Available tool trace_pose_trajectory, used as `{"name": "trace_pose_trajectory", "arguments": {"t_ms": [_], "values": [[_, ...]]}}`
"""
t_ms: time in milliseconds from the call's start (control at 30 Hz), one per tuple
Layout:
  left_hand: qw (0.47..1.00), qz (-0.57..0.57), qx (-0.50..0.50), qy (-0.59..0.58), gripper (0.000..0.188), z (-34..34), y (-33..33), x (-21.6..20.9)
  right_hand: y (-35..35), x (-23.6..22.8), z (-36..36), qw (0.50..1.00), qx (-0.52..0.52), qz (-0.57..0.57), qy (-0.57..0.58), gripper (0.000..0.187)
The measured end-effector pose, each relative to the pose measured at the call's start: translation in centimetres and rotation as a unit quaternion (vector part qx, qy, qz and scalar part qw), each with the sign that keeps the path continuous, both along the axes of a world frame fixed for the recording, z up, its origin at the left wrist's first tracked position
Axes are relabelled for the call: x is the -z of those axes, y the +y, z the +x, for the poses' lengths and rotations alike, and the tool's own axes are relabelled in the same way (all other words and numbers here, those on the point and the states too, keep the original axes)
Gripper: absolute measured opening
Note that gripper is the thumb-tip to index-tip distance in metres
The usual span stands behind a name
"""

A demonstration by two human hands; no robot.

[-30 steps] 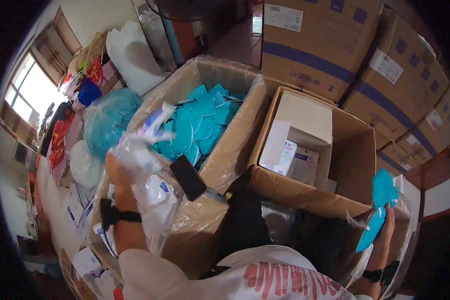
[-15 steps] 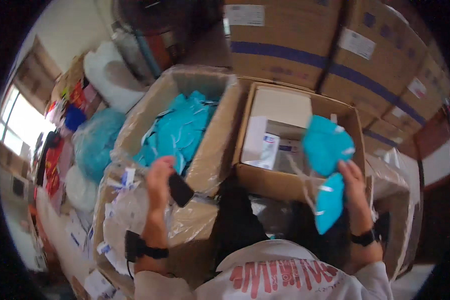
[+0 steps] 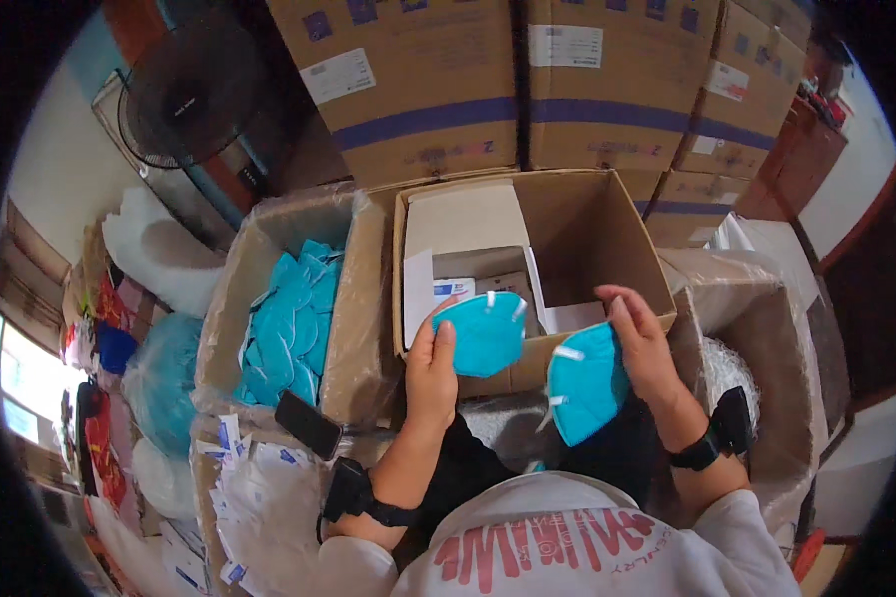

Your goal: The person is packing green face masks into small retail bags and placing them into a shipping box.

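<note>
In my left hand (image 3: 431, 370) is a teal face mask (image 3: 481, 336) with white tabs, pinched at its left edge between thumb and fingers. My right hand (image 3: 645, 343) grips a second teal mask (image 3: 588, 388) by its upper right side; this one hangs tilted, with a strap at its lower left. Both masks are held apart from each other, by the near edge of an open cardboard box (image 3: 607, 214). Inside that box stands an open white carton (image 3: 463, 221), with printed packets (image 3: 455, 289) partly visible in it.
A plastic-lined box (image 3: 353, 328) at the left holds many teal masks (image 3: 289, 328). Nearer me, another box holds white packets (image 3: 274, 497), and a black phone (image 3: 309, 425) lies at its edge. Large cartons (image 3: 607, 99) stand behind; an open lined box (image 3: 767, 298) stands right.
The view has turned to the right. My left hand has come across from the mask box and now holds one mask. My right hand, which held both masks, now has one.
</note>
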State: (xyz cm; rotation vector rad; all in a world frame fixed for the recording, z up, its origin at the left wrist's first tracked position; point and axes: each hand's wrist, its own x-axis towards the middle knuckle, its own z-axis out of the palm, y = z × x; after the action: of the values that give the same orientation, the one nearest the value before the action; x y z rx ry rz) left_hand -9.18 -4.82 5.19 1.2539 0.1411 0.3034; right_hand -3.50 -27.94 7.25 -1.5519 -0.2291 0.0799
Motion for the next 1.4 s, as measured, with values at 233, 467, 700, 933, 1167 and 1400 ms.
{"name": "trace_pose_trajectory", "arguments": {"t_ms": [233,467,700,933,1167,1400], "values": [[0.993,0.102,0.035,0.039,0.027,0.1,0.7,0.8,-0.1,-4.3,-0.5,0.935,-0.157,-0.252,-0.192,0.04],[0.983,0.044,0.177,-0.026,0.034,-0.9,-1.2,-3.8,2.8,-3.9,0.2,0.897,-0.221,-0.299,-0.241,0.03],[0.973,0.169,0.156,0.022,0.03,-1.4,0.1,-1.0,2.0,-2.3,-0.3,0.976,-0.152,-0.128,-0.089,0.023],[0.935,0.354,0.014,-0.033,0.028,-2.2,-1.9,-3.4,1.5,-2.7,-0.1,0.974,-0.115,-0.166,-0.107,0.02],[0.823,0.541,0.053,-0.162,0.035,-3.2,-4.3,-2.3,1.7,-0.7,0.9,0.978,-0.186,-0.028,0.088,0.012],[0.869,0.482,0.079,-0.078,0.046,-4.7,-6.0,-2.5,2.6,-0.3,-0.3,0.944,-0.128,0.049,0.299,0.015]]}}
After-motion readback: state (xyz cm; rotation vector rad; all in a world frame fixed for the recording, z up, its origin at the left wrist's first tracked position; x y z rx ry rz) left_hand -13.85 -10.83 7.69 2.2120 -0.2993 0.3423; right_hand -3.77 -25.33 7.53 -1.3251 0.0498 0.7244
